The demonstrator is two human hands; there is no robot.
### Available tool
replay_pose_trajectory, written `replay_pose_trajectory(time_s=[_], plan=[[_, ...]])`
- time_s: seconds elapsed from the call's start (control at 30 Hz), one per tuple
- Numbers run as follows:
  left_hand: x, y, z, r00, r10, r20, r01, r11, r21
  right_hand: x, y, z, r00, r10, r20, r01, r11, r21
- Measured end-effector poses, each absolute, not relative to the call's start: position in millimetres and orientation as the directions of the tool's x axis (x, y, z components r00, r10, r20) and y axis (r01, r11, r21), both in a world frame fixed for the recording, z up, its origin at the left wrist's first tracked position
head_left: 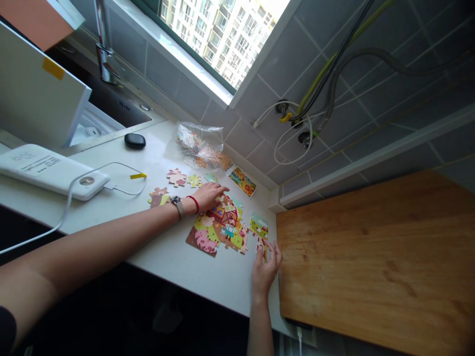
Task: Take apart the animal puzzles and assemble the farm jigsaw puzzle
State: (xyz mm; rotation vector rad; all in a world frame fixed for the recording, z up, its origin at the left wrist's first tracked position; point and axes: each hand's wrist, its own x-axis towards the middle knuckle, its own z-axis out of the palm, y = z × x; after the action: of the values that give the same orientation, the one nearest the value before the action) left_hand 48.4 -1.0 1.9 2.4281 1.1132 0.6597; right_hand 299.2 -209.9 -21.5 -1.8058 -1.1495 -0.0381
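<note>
A partly joined puzzle (206,240) with pigs and a farmer figure lies on the white counter (185,262). My left hand (208,195) rests at its upper left edge, fingers reaching over a piece near the red barn; the grip is closed on that piece. Beside the puzzle's right edge, my right hand (265,264) has its thumb and fingers around a brown and white piece (261,244). Just above that piece lies a green piece with a car (259,225). Loose pieces, one of them pink (176,177), lie left of the puzzle.
A clear bag of pieces (200,146) and a small picture card (241,181) lie near the wall. At left are a black case (135,141), a white device (52,170) with a cable, and a sink (111,101). A wooden board (371,262) stands at right.
</note>
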Motion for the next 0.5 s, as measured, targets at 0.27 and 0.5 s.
replay_pose_trajectory(time_s=[0.27, 0.5], plan=[[50.7, 2.0, -10.4, 0.522, 0.773, 0.359, 0.450, -0.608, 0.654, 274.5, -177.1, 7.3, 0.201, 0.843, 0.498, 0.811, 0.142, -0.567], [45.5, 10.3, -4.1, 0.391, 0.821, 0.416, 0.444, -0.564, 0.697, 266.1, -125.1, 25.6, -0.005, 0.902, 0.432, 0.748, 0.290, -0.597]])
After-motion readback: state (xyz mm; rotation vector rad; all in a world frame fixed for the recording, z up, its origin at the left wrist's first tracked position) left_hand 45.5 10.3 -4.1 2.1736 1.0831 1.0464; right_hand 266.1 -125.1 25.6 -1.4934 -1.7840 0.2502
